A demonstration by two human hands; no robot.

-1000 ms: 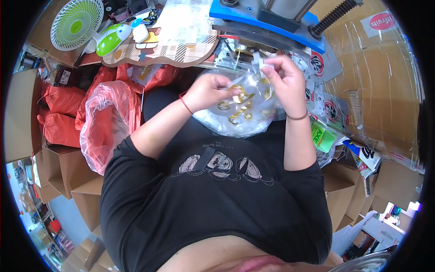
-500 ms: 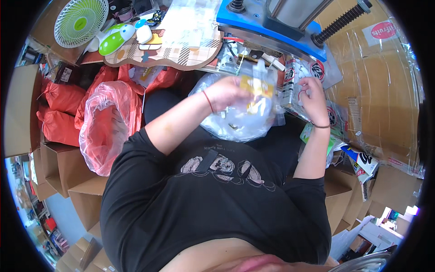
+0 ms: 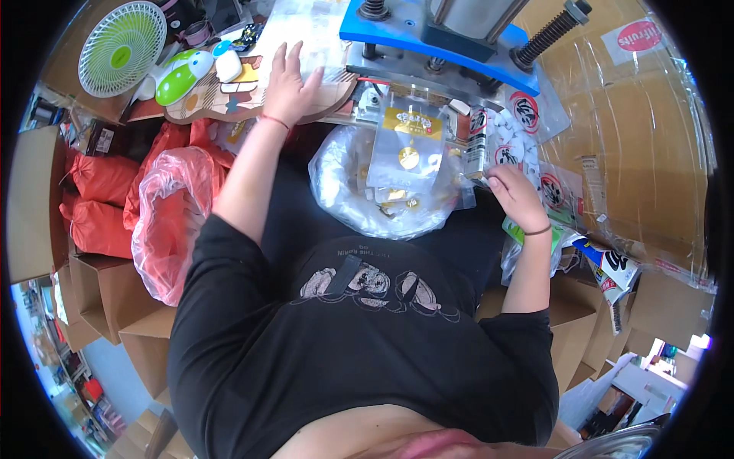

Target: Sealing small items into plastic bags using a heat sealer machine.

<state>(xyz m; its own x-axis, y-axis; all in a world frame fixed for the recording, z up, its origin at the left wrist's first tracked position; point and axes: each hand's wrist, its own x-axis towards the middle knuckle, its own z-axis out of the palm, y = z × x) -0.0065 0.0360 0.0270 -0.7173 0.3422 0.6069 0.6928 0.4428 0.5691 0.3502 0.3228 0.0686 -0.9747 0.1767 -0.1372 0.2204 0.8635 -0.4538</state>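
My left hand (image 3: 290,86) lies with fingers spread on a stack of clear plastic bags (image 3: 304,30) at the table's back. My right hand (image 3: 518,199) has its fingers bent together at the near edge of an open printed bag full of small white pieces (image 3: 505,136); whatever is between the fingertips is hidden. Between my hands, a clear pouch with gold print (image 3: 407,141) lies flat at the base of a blue press (image 3: 451,46). Its lower part hangs over a clear plastic liner bag (image 3: 336,180), in which several gold-printed pieces show.
A green-and-white fan (image 3: 122,50) and a green device (image 3: 183,76) stand at the back left. Left of my lap is a red bag with a clear liner (image 3: 172,229), beside red bundles (image 3: 107,164). A tall cardboard box (image 3: 612,99) stands on the right.
My left hand has moved left and away from the gold-printed pouch, onto the stack of bags. The pouch now lies flat at the press. My right hand has come down to the bag of white pieces.
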